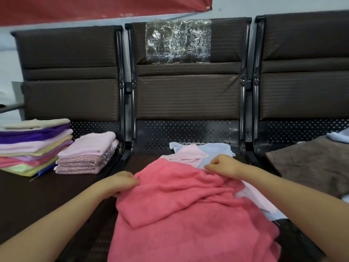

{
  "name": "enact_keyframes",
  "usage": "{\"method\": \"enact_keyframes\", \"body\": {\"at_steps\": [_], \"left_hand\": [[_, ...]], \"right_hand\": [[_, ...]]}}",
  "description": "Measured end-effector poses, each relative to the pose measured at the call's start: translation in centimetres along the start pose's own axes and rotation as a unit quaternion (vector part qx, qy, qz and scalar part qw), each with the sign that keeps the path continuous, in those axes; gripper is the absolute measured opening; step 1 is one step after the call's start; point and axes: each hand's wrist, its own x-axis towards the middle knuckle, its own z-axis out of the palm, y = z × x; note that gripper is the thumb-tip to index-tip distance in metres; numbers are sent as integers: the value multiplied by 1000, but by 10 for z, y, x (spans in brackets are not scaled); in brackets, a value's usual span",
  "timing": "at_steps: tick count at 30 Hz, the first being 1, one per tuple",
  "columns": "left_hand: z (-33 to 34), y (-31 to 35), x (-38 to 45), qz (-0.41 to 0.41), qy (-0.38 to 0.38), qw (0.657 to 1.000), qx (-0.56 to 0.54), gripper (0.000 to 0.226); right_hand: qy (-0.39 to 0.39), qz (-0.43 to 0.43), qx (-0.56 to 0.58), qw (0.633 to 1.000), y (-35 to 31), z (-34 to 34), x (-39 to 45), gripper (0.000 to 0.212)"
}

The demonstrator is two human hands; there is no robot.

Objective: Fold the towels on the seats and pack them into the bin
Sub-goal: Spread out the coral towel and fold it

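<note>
Middle seat (154, 161) of a three-seat bench, taken as the landmark.

Coral towel (181, 201) lies rumpled on the middle seat, its near part hanging over the front edge toward the person. One layer is already turned over itself, lower left of centre, but the edges are not squared.

Left hand (120, 183): fingers curled, pinching the towel's left edge. Right hand (222, 165): also curled, pinching the far right edge, slightly farther back on the seat than the left.

Under and behind the coral towel on the same seat: a pale pink towel (187, 153) and a light blue towel (217, 150), both unfolded, partly covered.

Left of the middle seat, on the neighbouring seat: a tall folded stack (34, 148) in mixed colours, and beside it, nearer the middle seat, a small folded pile (88, 154) of pink and patterned pieces. Right of the middle seat: a brown cloth (309, 167) spread over that seat.

No bin in view.

Judgement: folding step, early on this towel; both hands seem to be setting or tightening the top edge. Next move likely calls for pulling the edge taut between the two pinches, flattening the wrinkles, then bringing it over evenly. Two loose towels beneath may drag along if the coral one is lifted carelessly. Packing not begun as far as can be seen.
</note>
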Motion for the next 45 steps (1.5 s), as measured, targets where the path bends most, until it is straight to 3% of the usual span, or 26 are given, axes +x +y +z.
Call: {"method": "enact_keyframes", "body": {"at_steps": [3, 6, 9, 11, 13, 15, 19, 22, 24, 28, 31, 32, 35, 37, 38, 39, 41, 45], "left_hand": [[-1, 8, 10, 10, 39, 990, -134, 31], [3, 11, 25, -3, 19, 979, -205, 48], [6, 8, 39, 9, 6, 969, -248, 65], [5, 12, 43, 13, -19, 956, -292, 60], [4, 24, 35, 16, -47, 938, -343, 35], [5, 36, 31, 16, -72, 924, -374, 18], [5, 40, 25, 25, -113, 924, -364, 21], [6, 40, 20, 16, -134, 928, -347, 24], [5, 41, 25, 24, -74, 914, -399, 22], [-7, 52, 38, 89, 12, 821, -564, 18], [-12, 57, 50, 80, 101, 808, -575, 17], [-11, 55, 56, 67, 106, 822, -556, 26], [2, 45, 76, 17, 65, 876, -477, 41], [10, 41, 78, 11, 91, 916, -390, 40], [11, 41, 77, 12, 137, 943, -302, 44], [12, 41, 75, 9, 185, 966, -178, 50], [11, 44, 58, 39, 249, 968, 8, 57], [17, 46, 23, 201, 236, 950, 29, 50]], "right_hand": [[41, 24, -12, 999, 3, 0, 1, 13], [5, 54, -63, 996, 11, 1, 1, 48], [-21, 83, -65, 994, 13, 0, 2, 36], [-25, 94, -2, 995, 12, -4, 1, 26], [-23, 111, 118, 986, 12, -8, 1, 30], [-7, 137, 251, 958, 14, -12, 2, 34], [25, 134, 525, 840, 16, -22, 6, 33], [19, 117, 629, 769, 14, -33, 3, 18], [40, 139, 643, 752, 12, -37, 3, 9], [84, 132, 655, 739, 13, -41, 9, 8], [154, 112, 677, 711, 16, -41, 20, 19], [185, 132, 646, 728, 18, -37, 25, 22], [182, 212, 465, 840, 18, -22, 28, 17], [156, 239, 251, 925, 21, -14, 27, 54], [155, 225, 153, 950, 21, -12, 25, 62], [164, 197, 84, 963, 18, -12, 19, 64], [170, 130, 39, 976, 3, -11, 5, 57], [138, 15, 43, 989, -24, -1, -20, 30]]}}
